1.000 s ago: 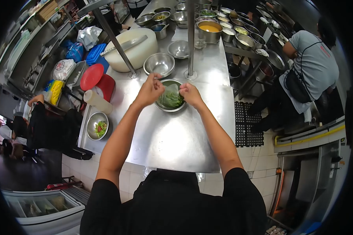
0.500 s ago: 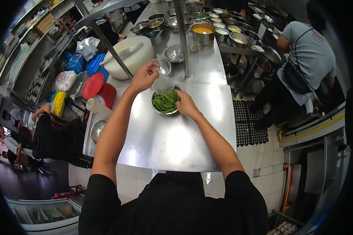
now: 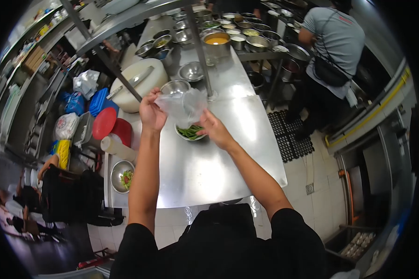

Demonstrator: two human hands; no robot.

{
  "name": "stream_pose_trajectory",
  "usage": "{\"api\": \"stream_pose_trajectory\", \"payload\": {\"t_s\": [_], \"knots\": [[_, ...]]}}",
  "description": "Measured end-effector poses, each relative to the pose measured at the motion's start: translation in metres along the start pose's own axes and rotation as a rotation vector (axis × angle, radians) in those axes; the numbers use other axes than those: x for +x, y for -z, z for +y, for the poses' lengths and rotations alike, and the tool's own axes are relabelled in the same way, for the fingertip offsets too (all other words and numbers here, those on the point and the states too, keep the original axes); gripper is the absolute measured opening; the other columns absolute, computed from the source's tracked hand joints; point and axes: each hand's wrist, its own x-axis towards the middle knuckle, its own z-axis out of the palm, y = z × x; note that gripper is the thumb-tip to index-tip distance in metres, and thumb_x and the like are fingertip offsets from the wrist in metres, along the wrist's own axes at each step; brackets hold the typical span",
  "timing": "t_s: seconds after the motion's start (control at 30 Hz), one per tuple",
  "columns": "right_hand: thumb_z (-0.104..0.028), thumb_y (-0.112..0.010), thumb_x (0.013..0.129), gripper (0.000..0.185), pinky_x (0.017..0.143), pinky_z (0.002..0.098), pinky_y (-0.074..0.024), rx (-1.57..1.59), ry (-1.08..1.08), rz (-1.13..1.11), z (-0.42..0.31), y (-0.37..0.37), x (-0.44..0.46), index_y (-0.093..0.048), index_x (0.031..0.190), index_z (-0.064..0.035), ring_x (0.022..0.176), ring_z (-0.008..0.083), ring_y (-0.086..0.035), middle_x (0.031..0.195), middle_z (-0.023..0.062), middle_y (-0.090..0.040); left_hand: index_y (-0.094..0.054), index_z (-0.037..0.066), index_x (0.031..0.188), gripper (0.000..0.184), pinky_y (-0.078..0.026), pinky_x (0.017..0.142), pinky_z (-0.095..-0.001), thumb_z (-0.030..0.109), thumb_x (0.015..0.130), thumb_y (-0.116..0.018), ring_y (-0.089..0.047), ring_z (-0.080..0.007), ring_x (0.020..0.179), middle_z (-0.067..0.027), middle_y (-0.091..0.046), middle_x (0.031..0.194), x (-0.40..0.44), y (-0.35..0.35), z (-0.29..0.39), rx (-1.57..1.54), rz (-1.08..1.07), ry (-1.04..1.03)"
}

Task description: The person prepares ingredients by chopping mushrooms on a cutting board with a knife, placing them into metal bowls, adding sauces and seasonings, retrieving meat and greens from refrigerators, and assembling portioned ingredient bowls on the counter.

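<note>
A clear plastic bag (image 3: 180, 106) is spread between my two hands above the steel table. My left hand (image 3: 152, 110) pinches its left edge with fingers closed. At the bag's lower right edge, my right hand (image 3: 215, 131) has its fingertips closed on the plastic. Under the bag sits a metal bowl of cut green beans (image 3: 189, 132), its far side covered by the bag. Behind the bag stands a metal bowl (image 3: 175, 85), partly hidden.
Left of my left arm are a bowl with chopped vegetables (image 3: 121, 176), a squeeze bottle (image 3: 111, 146) and a red bin (image 3: 105, 122). A knife (image 3: 131, 82) lies on a round white block (image 3: 151, 69). A shelf post (image 3: 201, 56) rises ahead. A co-worker (image 3: 333, 44) stands right.
The bag has been lifted off the beans and stretched out between both hands. My right hand has left the bowl's rim for the bag. The camera view has shifted.
</note>
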Motion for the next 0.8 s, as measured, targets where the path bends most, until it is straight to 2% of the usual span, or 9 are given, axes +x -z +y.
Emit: {"api": "stream_pose_trajectory", "payload": {"t_s": [0.13, 0.27, 0.33, 0.4, 0.53, 0.63, 0.67, 0.73, 0.8], "knots": [[-0.012, -0.075, 0.079, 0.077, 0.069, 0.0217, -0.0503, -0.115, 0.19, 0.018, -0.012, -0.015, -0.05, -0.032, 0.143, -0.0033, 0.08, 0.0072, -0.058, 0.114, 0.0038, -0.056, -0.055, 0.005, 0.108, 0.025, -0.045, 0.09, -0.0362, 0.011, 0.084, -0.051, -0.058, -0.0213, 0.095, -0.0061, -0.061, 0.099, -0.028, -0.008, -0.056, -0.192, 0.035, 0.022], [-0.017, -0.072, 0.077, 0.022, 0.057, 0.0274, -0.0438, -0.396, 0.218, 0.268, -0.027, 0.014, -0.112, -0.07, 0.097, -0.0085, 0.065, 0.0117, -0.054, 0.072, 0.0047, -0.056, -0.054, 0.004, 0.115, 0.027, -0.041, 0.095, -0.0327, 0.014, 0.09, -0.053, -0.053, -0.0181, 0.106, -0.0071, -0.055, 0.113, -0.077, -0.048, -0.129, 0.131, -0.115, -0.009], [-0.016, -0.07, 0.081, 0.015, 0.061, 0.0251, -0.046, -0.647, 0.395, 0.369, -0.038, 0.052, -0.153, -0.07, 0.092, -0.0065, 0.069, 0.0101, -0.056, 0.076, 0.0027, -0.057, -0.047, 0.0, 0.124, 0.036, -0.04, 0.096, -0.032, 0.013, 0.091, -0.053, -0.051, -0.02, 0.11, -0.0083, -0.049, 0.12, -0.115, -0.091, -0.15, 0.568, -0.235, -0.016], [-0.011, -0.066, 0.082, 0.009, 0.064, 0.0266, -0.0469, -0.722, 0.379, 0.605, -0.065, 0.088, -0.216, -0.065, 0.088, -0.0042, 0.072, 0.0106, -0.055, 0.079, 0.0026, -0.058, -0.03, -0.001, 0.137, 0.052, -0.038, 0.101, -0.0374, 0.019, 0.094, -0.052, -0.05, -0.0248, 0.115, -0.0157, -0.047, 0.125, -0.158, -0.129, -0.172, 0.462, -0.33, 0.129], [-0.007, -0.063, 0.082, 0.018, 0.069, 0.0278, -0.0484, -0.65, 0.583, 1.257, -0.077, 0.22, -0.354, -0.06, 0.099, -0.0025, 0.077, 0.012, -0.057, 0.087, 0.0057, -0.061, -0.042, 0.001, 0.13, 0.045, -0.045, 0.088, -0.0326, 0.024, 0.093, -0.056, -0.055, -0.022, 0.107, -0.0129, -0.055, 0.118, -0.203, -0.138, -0.229, 0.616, -0.593, 0.434], [-0.007, -0.06, 0.082, 0.032, 0.071, 0.0337, -0.0507, -1.043, 0.286, 1.844, -0.061, 0.316, -0.511, -0.052, 0.113, -0.0007, 0.082, 0.0215, -0.063, 0.092, 0.0153, -0.064, -0.051, 0.0, 0.118, 0.033, -0.046, 0.082, -0.0294, 0.019, 0.093, -0.057, -0.059, -0.0171, 0.098, -0.0103, -0.06, 0.108, -0.234, -0.157, -0.281, 0.667, -0.577, 0.705], [-0.009, -0.059, 0.082, 0.034, 0.077, 0.0372, -0.0501, -0.871, 0.121, 1.905, -0.046, 0.333, -0.568, -0.052, 0.114, 0.0006, 0.089, 0.0285, -0.063, 0.098, 0.0187, -0.063, -0.051, 0.0, 0.119, 0.032, -0.047, 0.081, -0.0277, 0.016, 0.092, -0.057, -0.059, -0.017, 0.097, -0.0104, -0.06, 0.109, -0.243, -0.171, -0.297, 0.748, -0.572, 0.77], [-0.013, -0.062, 0.079, 0.041, 0.093, 0.0418, -0.0426, -1.343, -0.384, 2.012, 0.005, 0.359, -0.692, -0.053, 0.117, -0.0003, 0.108, 0.0358, -0.054, 0.113, 0.022, -0.057, -0.052, 0.0, 0.118, 0.03, -0.047, 0.08, -0.0267, 0.013, 0.092, -0.057, -0.059, -0.0161, 0.095, -0.0104, -0.06, 0.109, -0.257, -0.202, -0.324, 0.89, -0.636, 0.874], [-0.03, -0.061, 0.084, 0.052, 0.099, 0.0447, -0.0383, -1.268, -0.935, 2.036, 0.033, 0.357, -0.794, -0.049, 0.125, 0.0006, 0.116, 0.0368, -0.049, 0.123, 0.0212, -0.053, -0.052, 0.001, 0.121, 0.031, -0.048, 0.08, -0.0271, 0.011, 0.092, -0.057, -0.058, -0.0141, 0.095, -0.0086, -0.06, 0.108, -0.264, -0.21, -0.354, 0.892, -0.798, 0.874]]}}
